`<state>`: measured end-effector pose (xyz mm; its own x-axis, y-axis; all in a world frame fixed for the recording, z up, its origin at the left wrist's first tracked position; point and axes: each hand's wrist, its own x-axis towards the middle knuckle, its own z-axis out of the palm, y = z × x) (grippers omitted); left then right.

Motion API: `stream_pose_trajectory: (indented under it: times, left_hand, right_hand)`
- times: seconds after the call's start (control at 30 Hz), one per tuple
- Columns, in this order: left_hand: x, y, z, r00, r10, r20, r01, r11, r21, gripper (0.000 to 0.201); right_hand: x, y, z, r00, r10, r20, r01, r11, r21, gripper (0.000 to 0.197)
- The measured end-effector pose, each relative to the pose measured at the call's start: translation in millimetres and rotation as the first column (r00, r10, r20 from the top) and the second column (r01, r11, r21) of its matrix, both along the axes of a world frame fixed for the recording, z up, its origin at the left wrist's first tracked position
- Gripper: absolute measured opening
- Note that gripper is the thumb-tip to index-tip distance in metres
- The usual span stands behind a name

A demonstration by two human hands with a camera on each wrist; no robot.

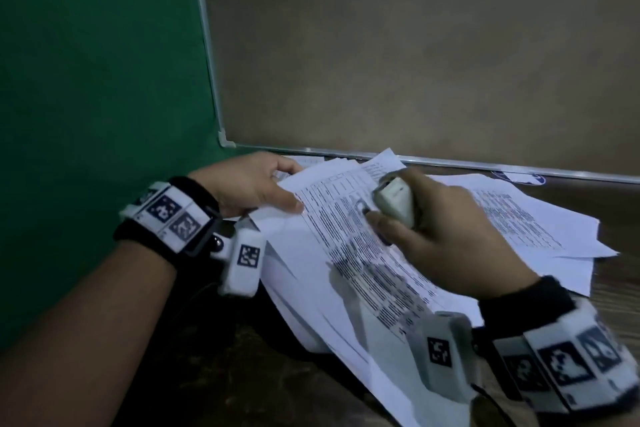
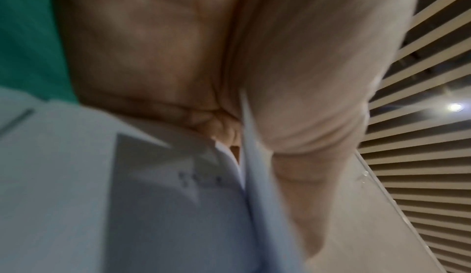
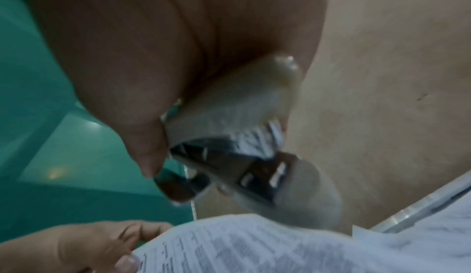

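Observation:
My left hand (image 1: 259,185) pinches the top left corner of a sheaf of printed sheets (image 1: 349,246), thumb on top and fingers behind, holding it tilted up off the table. The left wrist view shows the sheets' edge (image 2: 244,156) wedged between thumb (image 2: 305,96) and palm. My right hand (image 1: 446,232) grips a small cream stapler (image 1: 396,203) just above the sheets' upper part. In the right wrist view the stapler (image 3: 237,134) has its metal jaws apart and nothing between them, above the printed sheet (image 3: 254,247) and my left hand (image 3: 76,247).
More printed sheets (image 1: 540,218) lie spread on the wooden table (image 1: 620,291) to the right. A brown board with a metal frame (image 1: 381,45) stands right behind them. A green wall (image 1: 86,80) fills the left. The near table surface (image 1: 207,374) is dark.

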<state>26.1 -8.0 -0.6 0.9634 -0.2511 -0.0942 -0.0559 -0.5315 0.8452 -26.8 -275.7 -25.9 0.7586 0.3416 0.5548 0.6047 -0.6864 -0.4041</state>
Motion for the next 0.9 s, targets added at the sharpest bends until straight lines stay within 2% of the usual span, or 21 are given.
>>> stream_pose_trajectory:
  times: [0.1,0.3,0.4,0.47,0.53,0.57,0.63,0.7,0.8,0.9]
  left_hand:
    - [-7.8,-16.4,-3.6,0.995,-0.032,0.096,0.036,0.998,-0.042,0.036]
    - [-26.9,-27.6,2.8,0.951,0.019,0.308,0.031,0.987,-0.159,0.031]
    - [-31.5,-18.4,12.0,0.884,0.168,0.436,-0.056,0.964,-0.258,0.031]
    - [-30.9,-8.2,22.8,0.821,0.31,0.48,-0.116,0.913,-0.391,0.032]
    - [-30.1,-0.1,36.5,0.769,0.451,0.454,-0.137,0.809,-0.571,0.031]
    - [-29.9,2.5,42.9,0.765,0.495,0.411,-0.121,0.739,-0.663,0.029]
    - [-26.8,4.2,49.5,0.8,0.526,0.29,-0.102,0.594,-0.798,0.025]
    - [-19.4,1.7,47.5,0.84,0.513,0.175,-0.145,0.525,-0.839,0.019]
    - [-5.0,-3.1,25.0,0.877,0.479,0.028,-0.259,0.522,-0.813,0.016]
    - [7.2,-6.8,-11.2,0.868,0.496,-0.03,-0.379,0.622,-0.686,0.017]
  right_hand:
    - [5.7,3.9,-10.3,0.995,0.021,-0.101,-0.029,0.996,-0.079,0.022]
    - [3.5,6.6,-7.8,1.0,0.027,-0.015,-0.027,0.999,0.028,0.018]
    - [-3.4,12.4,-5.6,0.993,0.031,0.115,-0.041,0.995,0.091,0.017]
    - [-6.8,16.8,-3.2,0.978,-0.008,0.21,-0.025,0.988,0.152,0.02]
    - [-8.9,18.0,0.6,0.965,-0.066,0.254,0.002,0.97,0.244,0.021]
    - [-10.6,17.8,2.5,0.96,-0.084,0.268,0.003,0.957,0.289,0.021]
    - [-14.3,16.9,5.4,0.951,-0.107,0.292,-0.004,0.934,0.356,0.02]
    - [-17.1,16.6,8.2,0.935,-0.14,0.325,0.002,0.921,0.39,0.021]
    - [-18.5,16.1,11.2,0.923,-0.169,0.344,0.013,0.91,0.414,0.02]
    - [-13.5,8.9,9.3,0.948,-0.174,0.267,0.089,0.95,0.301,0.019]
